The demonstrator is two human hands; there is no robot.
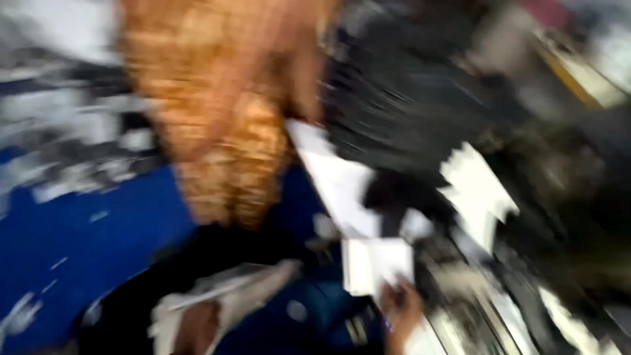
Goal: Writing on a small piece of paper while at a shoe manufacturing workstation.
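One hand shows, low in the picture, and it looks like your right hand. Everything is very blurry, so little is sure. Your fingers touch the bottom edge of a white sheet. You seem to pinch it, but the blur hides how tight your grip is, so I cannot tell. Your left hand is not in the picture.

More white sheets lie up and to the right of your hand, on dark cloth. Another long white piece runs just above the sheet you touch. A brown patterned cloth hangs well up and to the left. A blue floor spreads out far to the left, with small white scraps on it.

How far along the work is, I can only guess. White pieces are spread around in many spots, so it looks like the work is in the middle, with plenty left to handle.
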